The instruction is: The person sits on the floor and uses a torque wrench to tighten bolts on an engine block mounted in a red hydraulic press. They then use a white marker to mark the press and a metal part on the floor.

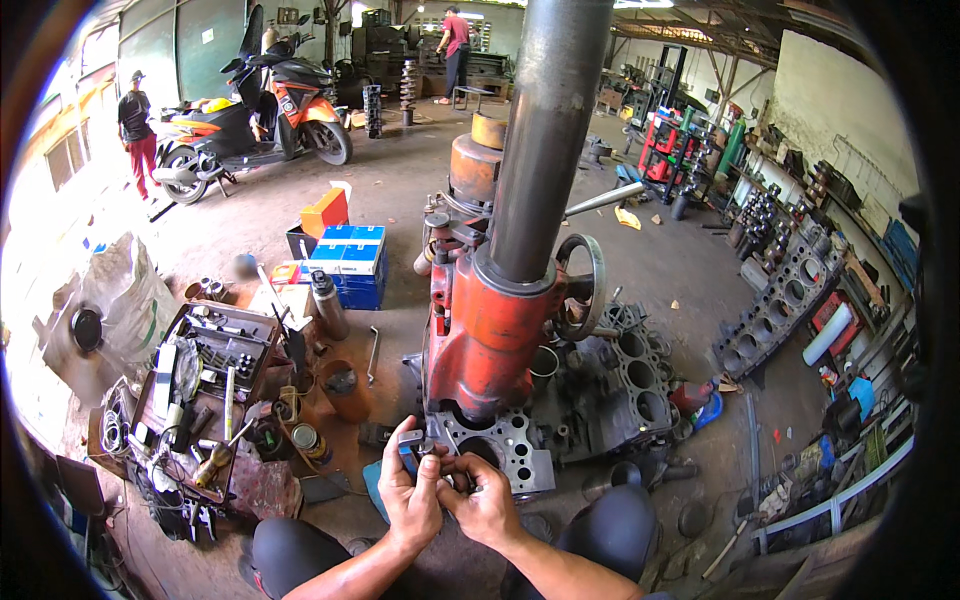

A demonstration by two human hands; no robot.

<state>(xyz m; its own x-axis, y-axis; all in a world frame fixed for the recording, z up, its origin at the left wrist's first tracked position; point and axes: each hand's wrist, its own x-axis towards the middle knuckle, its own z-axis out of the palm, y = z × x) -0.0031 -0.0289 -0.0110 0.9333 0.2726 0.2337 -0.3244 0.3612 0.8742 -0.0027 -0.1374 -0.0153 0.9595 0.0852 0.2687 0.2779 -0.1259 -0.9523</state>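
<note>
In front of the machine, my left hand is closed around a small metal tool with a blue part. My right hand meets it, thumb and fingers pinched on the tool's lower right end. Fingers cover much of the tool, so its exact kind is unclear. Just beyond my hands lies a grey engine block with round bores, under a red boring machine. A thick steel column rises from that machine, and a handwheel is on its right side.
At left stands a tray of hand tools, near a steel flask and blue boxes. More engine blocks rest at right. An orange motorcycle and two people are farther back.
</note>
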